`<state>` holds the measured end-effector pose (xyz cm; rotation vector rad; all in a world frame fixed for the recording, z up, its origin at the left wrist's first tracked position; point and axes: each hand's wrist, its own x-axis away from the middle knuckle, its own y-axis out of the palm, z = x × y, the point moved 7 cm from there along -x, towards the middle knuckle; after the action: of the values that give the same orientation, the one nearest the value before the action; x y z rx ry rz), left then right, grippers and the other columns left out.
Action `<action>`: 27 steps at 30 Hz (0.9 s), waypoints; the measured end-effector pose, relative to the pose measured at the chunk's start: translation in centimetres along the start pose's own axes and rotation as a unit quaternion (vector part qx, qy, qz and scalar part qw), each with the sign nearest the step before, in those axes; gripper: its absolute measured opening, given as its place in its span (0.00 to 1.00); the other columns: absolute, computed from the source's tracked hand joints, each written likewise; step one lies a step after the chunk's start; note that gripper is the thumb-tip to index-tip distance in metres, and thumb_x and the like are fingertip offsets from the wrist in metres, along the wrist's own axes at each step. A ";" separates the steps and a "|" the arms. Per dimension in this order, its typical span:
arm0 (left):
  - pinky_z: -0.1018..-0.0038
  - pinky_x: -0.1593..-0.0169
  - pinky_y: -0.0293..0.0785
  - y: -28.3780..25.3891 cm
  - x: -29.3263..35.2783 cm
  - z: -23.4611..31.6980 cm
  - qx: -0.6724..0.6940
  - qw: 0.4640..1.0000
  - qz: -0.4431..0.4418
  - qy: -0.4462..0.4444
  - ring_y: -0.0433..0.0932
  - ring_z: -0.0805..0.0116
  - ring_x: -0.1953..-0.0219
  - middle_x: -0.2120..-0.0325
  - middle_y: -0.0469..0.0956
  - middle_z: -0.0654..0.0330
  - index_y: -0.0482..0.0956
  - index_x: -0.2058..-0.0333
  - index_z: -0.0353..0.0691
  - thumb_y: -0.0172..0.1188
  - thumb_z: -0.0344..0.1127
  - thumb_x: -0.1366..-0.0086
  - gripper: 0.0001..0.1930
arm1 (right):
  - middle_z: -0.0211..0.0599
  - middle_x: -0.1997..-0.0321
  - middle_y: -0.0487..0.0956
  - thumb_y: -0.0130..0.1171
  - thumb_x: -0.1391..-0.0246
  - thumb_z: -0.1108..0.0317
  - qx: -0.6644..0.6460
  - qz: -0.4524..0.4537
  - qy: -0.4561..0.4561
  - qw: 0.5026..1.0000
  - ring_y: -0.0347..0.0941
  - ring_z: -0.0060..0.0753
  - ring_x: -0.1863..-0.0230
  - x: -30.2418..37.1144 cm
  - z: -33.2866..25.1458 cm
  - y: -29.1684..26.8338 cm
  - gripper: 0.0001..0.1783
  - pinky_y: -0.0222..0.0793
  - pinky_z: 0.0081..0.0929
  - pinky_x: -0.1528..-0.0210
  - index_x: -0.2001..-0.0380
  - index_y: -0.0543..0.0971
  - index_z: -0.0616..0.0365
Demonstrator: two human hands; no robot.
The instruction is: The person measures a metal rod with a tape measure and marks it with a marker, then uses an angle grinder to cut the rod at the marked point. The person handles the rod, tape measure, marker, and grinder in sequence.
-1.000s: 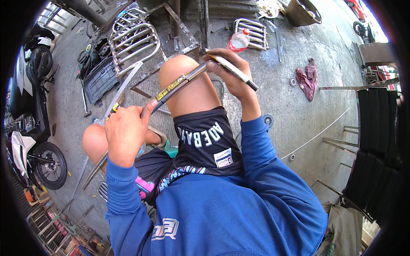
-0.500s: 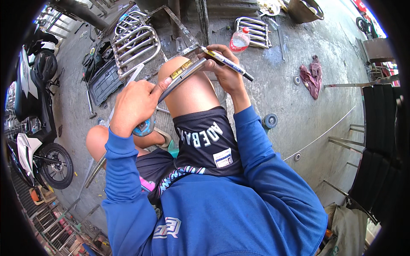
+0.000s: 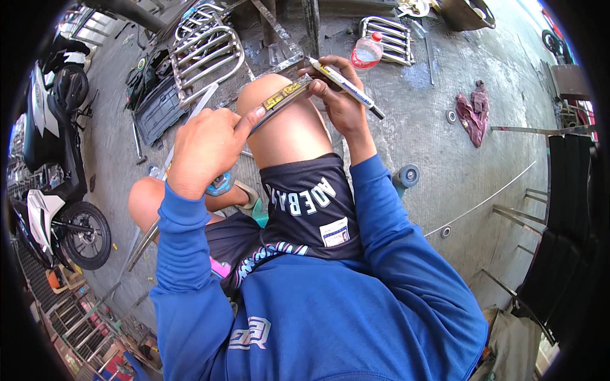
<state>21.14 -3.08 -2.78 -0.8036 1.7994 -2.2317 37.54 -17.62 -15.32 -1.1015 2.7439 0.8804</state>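
One metal tube (image 3: 284, 107) is clasped by the left fingers (image 3: 250, 122); right fingers (image 3: 327, 94) pinch a white marker (image 3: 346, 84).

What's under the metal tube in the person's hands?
Under the metal tube, I see the person's bare right leg. The left hand covers part of the tube, so what's beneath there is hidden.

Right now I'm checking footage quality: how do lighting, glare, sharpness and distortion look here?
Head view: bright light, the floor paling toward the upper right; head view: white glints along the chromed rack; head view: fisheye warping near the dark round border, where the motorbike stands; head view: left hand and right hand look fairly crisp.
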 end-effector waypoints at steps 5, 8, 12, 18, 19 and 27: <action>0.48 0.59 0.81 0.2 0.7 0.3 -0.029 0.998 0.044 -0.018 0.86 0.39 0.66 0.76 0.83 0.40 0.87 0.74 0.35 0.50 0.67 0.24 0.38 | 0.53 0.46 0.85 0.68 0.36 0.78 -0.018 0.006 0.017 1.000 0.84 0.37 0.48 0.2 0.2 0.2 0.26 0.83 0.32 0.50 0.39 0.70 0.57; 0.50 0.61 0.82 0.2 1.1 0.6 -0.027 0.997 0.066 -0.015 0.86 0.42 0.66 0.74 0.84 0.41 0.87 0.75 0.36 0.55 0.60 0.25 0.32 | 0.51 0.46 0.85 0.67 0.35 0.79 -0.037 0.016 0.019 0.999 0.84 0.37 0.47 0.4 0.4 0.3 0.25 0.83 0.32 0.48 0.39 0.70 0.56; 0.51 0.63 0.82 0.0 1.2 0.8 -0.026 0.996 0.085 0.000 0.86 0.43 0.69 0.75 0.84 0.42 0.86 0.75 0.36 0.57 0.58 0.26 0.30 | 0.49 0.46 0.85 0.65 0.35 0.79 -0.075 0.009 0.018 0.997 0.83 0.38 0.45 0.5 0.6 0.5 0.25 0.84 0.34 0.46 0.39 0.70 0.54; 0.52 0.67 0.82 0.1 1.3 1.0 -0.031 0.995 0.097 0.006 0.86 0.44 0.72 0.77 0.84 0.44 0.87 0.76 0.37 0.58 0.58 0.26 0.30 | 0.52 0.46 0.84 0.66 0.36 0.79 -0.102 0.022 0.025 0.994 0.84 0.40 0.47 0.7 0.8 0.3 0.26 0.87 0.39 0.47 0.39 0.68 0.58; 0.52 0.67 0.82 0.1 1.4 1.0 -0.035 0.994 0.100 0.005 0.86 0.44 0.72 0.77 0.84 0.44 0.87 0.76 0.37 0.58 0.58 0.26 0.30 | 0.52 0.45 0.83 0.66 0.35 0.78 -0.094 0.013 0.027 0.995 0.84 0.40 0.47 0.7 0.9 0.4 0.26 0.86 0.39 0.46 0.38 0.68 0.55; 0.50 0.67 0.82 -0.1 1.4 0.9 -0.026 0.994 0.108 0.013 0.86 0.42 0.73 0.78 0.84 0.43 0.87 0.75 0.37 0.58 0.59 0.26 0.30 | 0.54 0.43 0.83 0.64 0.34 0.81 0.004 -0.005 -0.008 1.000 0.84 0.40 0.44 0.6 0.2 0.0 0.26 0.83 0.38 0.43 0.37 0.68 0.55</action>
<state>20.44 -4.48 -2.19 -0.5586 1.8639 -2.0755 37.12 -17.88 -15.61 -1.1006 2.7235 0.8728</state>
